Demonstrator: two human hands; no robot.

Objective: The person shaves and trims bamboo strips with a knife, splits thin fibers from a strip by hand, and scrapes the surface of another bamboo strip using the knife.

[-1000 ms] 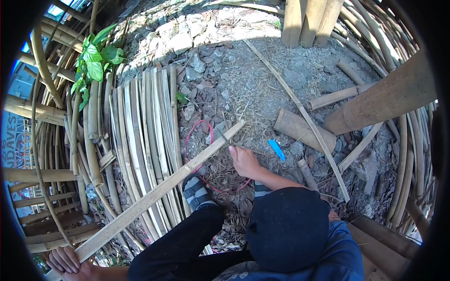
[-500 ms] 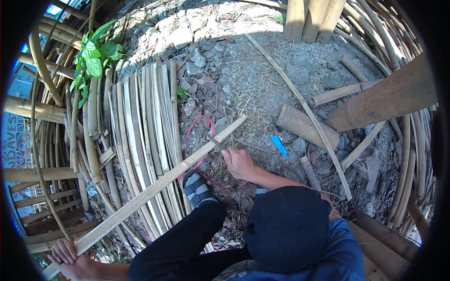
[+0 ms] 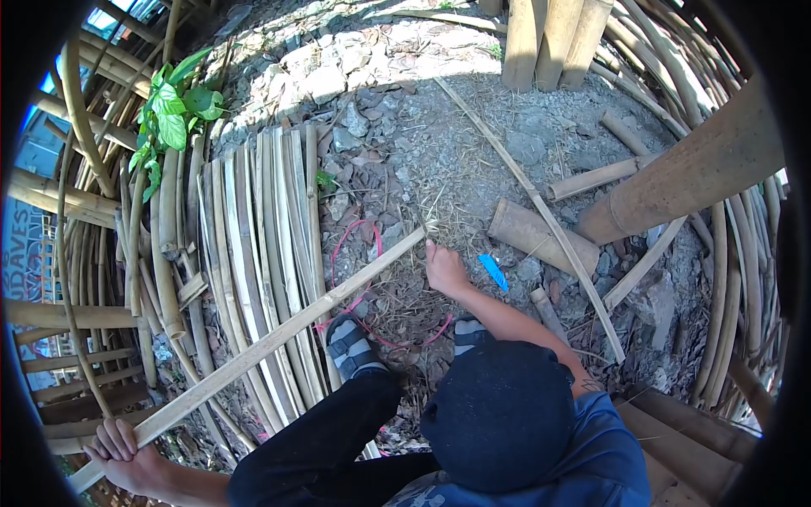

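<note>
- Stony ground [image 3: 507,127], strewn with dry leaves and straw, spreads beneath everything, sunlit at the far side and shaded nearer.
- A thick bamboo pole [image 3: 676,173] slants in from the right, its lower end near a short bamboo section [image 3: 534,235].
- A person in a dark cap [image 3: 505,418], blue top and black trousers [image 3: 329,427] is bent over the work.
- A row of split slats [image 3: 274,198] lies side by side, left of the feet.
- The bamboo strip [image 3: 279,338] runs diagonally from the lower left, passing above the slats, to its far end near the right hand; whether it touches them I cannot tell.
- A thinner strip [image 3: 532,194] lies across the short section.
- A leafy green plant [image 3: 171,118] stands beyond the slats.
- The left hand [image 3: 125,452] is wrapped firmly around the strip's near end, fingers folded over it.
- The right hand [image 3: 445,269] is curled tight on a small tool, its handle hidden in the grip.
- Pink cord [image 3: 378,241] loops over the leaves between the feet and the strip.
- The tool's thin dark blade [image 3: 427,231] meets the strip's far end, too small to make out clearly.
- A blue scrap [image 3: 493,272] lies just right of the right hand.
</note>
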